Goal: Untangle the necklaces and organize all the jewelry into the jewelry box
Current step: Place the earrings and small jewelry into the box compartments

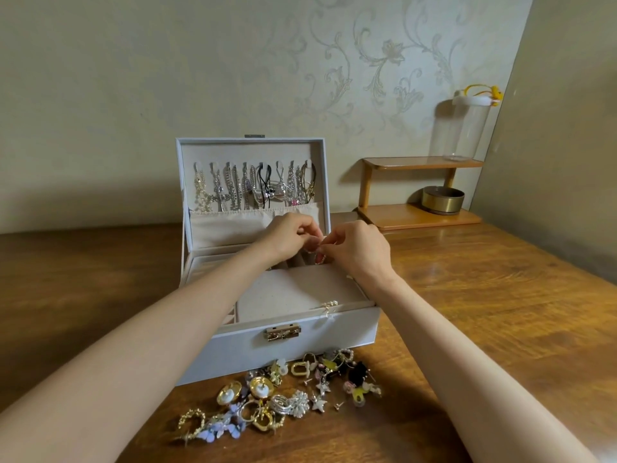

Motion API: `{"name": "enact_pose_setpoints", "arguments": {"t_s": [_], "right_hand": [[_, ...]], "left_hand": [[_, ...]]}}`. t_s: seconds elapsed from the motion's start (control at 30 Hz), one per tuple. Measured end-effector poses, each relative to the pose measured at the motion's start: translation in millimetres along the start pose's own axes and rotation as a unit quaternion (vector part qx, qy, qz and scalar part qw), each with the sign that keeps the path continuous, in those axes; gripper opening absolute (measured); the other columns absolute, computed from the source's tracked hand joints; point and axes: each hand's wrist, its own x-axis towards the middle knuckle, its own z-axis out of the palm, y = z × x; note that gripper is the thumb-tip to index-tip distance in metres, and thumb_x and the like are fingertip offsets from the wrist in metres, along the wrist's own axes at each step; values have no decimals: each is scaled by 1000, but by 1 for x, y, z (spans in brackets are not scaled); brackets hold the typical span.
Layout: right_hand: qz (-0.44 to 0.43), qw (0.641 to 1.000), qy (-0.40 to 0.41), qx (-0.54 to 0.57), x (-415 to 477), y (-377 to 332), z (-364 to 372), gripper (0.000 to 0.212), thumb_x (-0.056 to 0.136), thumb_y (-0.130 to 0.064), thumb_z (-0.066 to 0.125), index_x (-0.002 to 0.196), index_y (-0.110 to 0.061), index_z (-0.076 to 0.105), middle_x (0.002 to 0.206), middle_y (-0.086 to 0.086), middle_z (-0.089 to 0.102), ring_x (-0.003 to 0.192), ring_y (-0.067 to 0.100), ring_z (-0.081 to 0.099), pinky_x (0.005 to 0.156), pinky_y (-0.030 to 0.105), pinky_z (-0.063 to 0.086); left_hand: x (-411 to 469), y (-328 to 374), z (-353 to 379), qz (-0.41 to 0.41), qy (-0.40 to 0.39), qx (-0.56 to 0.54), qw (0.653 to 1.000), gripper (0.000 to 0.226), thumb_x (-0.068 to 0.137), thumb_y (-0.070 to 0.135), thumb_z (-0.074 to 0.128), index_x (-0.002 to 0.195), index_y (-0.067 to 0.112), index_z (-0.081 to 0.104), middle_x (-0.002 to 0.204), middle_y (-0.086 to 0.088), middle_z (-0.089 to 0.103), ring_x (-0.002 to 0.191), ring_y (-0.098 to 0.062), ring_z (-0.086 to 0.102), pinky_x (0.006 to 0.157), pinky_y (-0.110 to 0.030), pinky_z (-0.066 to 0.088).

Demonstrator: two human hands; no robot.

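**Both hands pinch one tiny piece over the open box**

The left hand (293,237) and right hand (359,253) meet fingertip to fingertip, both curled and pinching a small gold piece (320,259) between them. It is too small to say whether it is a ring or an earring. It is likely almost weightless, hard and slippery, and easy to drop, so it is best held by its rim or post with the fingertips and not squeezed.

Directly under the hands lies the padded top tray of the jewelry box (290,349). Just beyond the hands, the necklaces (253,188) hang separately from hooks in the raised lid, thin chains that would snag and knot again if bunched. Nearer than the hands, a gold trinket (329,305) sits on the box's front rim. Nearer again, in front of the box on the bench (484,312), the loose jewelry heap (283,392) mixes gold hoops, stars, purple flowers and studs, with sharp posts and delicate petals.
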Motion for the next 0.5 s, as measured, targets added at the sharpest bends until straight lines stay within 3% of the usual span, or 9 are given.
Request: {"name": "enact_pose_setpoints", "arguments": {"t_s": [0.1,0.23,0.5], "right_hand": [[11,1000,-2,22,1,3,0,14,74,-36,77,82,-25,73,86,1,72,91,21,62,75,33,50],[16,997,-3,73,1,3,-1,19,73,-38,78,88,-26,73,88,-2,73,89,16,65,73,31,50],[0,996,-85,38,5,7,-4,19,68,-39,81,81,-32,69,78,-11,65,84,12,63,72,29,51]], "left_hand": [[0,-1,0,13,-17,7,1000,25,84,3,65,73,26,63,74,14,62,84,-13,60,88,-28,46],[2,-7,-4,35,-25,58,997,14,85,7,64,83,21,65,86,4,61,90,-17,58,87,-31,44],[-3,-6,-6,78,-14,182,980,13,84,7,65,93,15,71,92,5,53,95,-16,52,86,-31,41]]}}
